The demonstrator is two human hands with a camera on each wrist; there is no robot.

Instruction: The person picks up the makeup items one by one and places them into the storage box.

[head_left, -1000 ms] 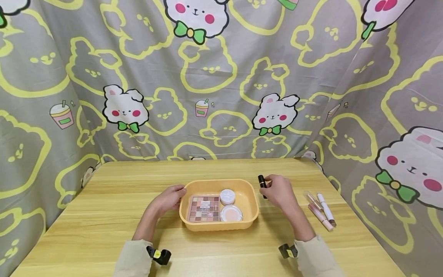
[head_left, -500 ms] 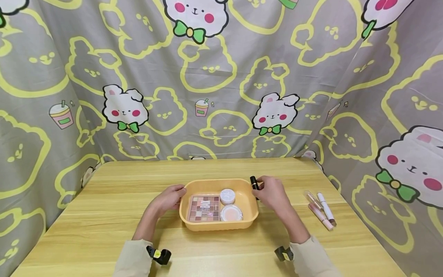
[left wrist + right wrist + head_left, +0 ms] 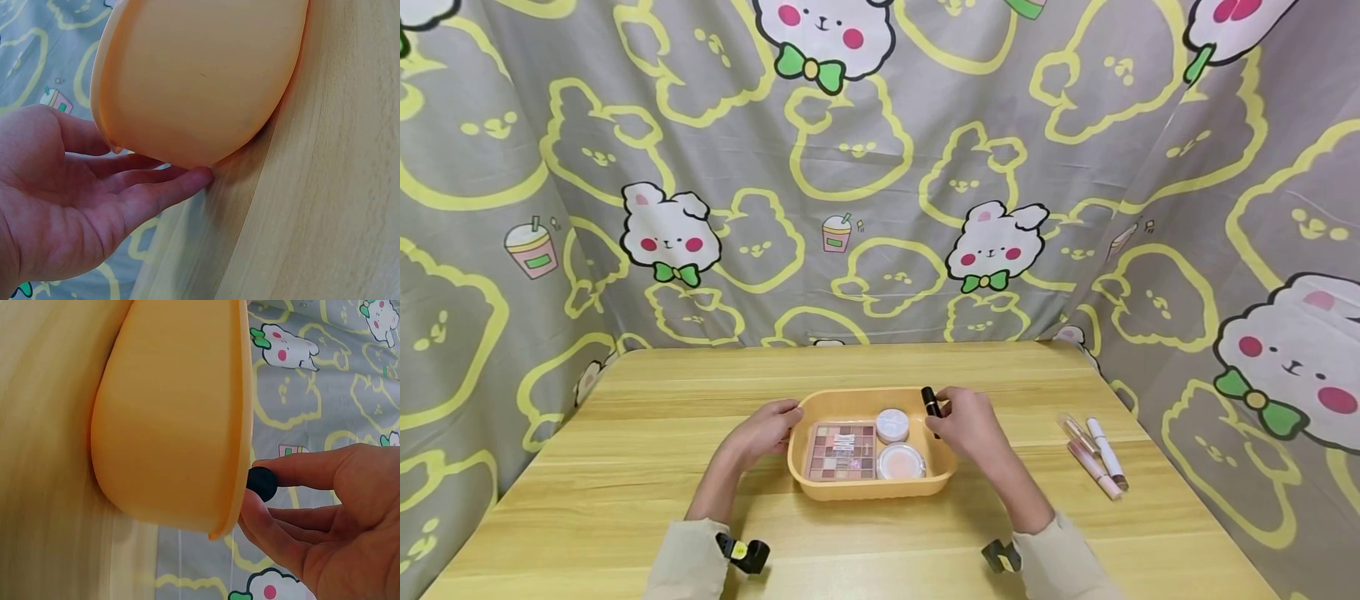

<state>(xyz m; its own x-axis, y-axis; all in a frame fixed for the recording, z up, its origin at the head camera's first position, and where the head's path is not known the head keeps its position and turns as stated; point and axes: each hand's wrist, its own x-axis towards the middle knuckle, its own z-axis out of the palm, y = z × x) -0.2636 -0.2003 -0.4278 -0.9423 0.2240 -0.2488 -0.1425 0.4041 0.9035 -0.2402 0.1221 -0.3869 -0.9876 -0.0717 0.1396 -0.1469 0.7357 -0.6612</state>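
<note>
A yellow-orange plastic basket (image 3: 868, 492) sits on the wooden table. Inside lie an eyeshadow palette (image 3: 842, 463), a small round white jar (image 3: 892, 426) and a round powder compact (image 3: 901, 463). My left hand (image 3: 765, 429) touches the basket's left end; in the left wrist view its fairly straight fingers (image 3: 178, 187) reach the rim and outer wall. My right hand (image 3: 966, 425) pinches a black lipstick tube (image 3: 931, 402) between thumb and fingers, over the basket's right end. From the right wrist, only the tube's round dark end (image 3: 264, 484) shows beyond the rim.
Several slim cosmetic tubes lie on the table at the right, among them a white stick with a brown end (image 3: 1107, 454) and a pink tube (image 3: 1094, 470). A patterned grey curtain (image 3: 880, 275) hangs behind the table and on both sides.
My right hand has carried the lipstick tube leftward, from beside the basket across its right rim. The left hand and the basket have stayed in place.
</note>
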